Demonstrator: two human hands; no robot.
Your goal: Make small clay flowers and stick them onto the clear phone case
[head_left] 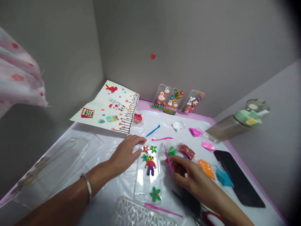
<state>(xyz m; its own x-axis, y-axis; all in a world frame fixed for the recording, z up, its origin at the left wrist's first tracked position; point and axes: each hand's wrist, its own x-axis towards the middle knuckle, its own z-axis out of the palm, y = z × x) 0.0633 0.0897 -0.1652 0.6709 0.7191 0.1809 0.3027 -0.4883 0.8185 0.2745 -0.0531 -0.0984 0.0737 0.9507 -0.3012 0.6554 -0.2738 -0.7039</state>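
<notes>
A clear phone case [142, 188] lies on the white-covered table. On it sit a small clay figure [150, 164] with a red top and purple legs, a large green clay flower [155, 194] near the lower end, and several smaller flowers at the top. My left hand [127, 153], a bangle on its wrist, rests at the case's upper left edge with fingers stretched out. Just right of the case, my right hand [185, 171] pinches a thin pink modelling tool [168, 159], tilted and held apart from the clay pieces.
Blue [152, 131] and pink tools [162, 138] lie beyond the case. Clay packets, including an orange one [206, 169], a phone [238, 177] and a bottle [235, 124] are at right. Scissors [188, 201] lie beneath my right forearm. Three decorated cases [162, 95] lean at the wall.
</notes>
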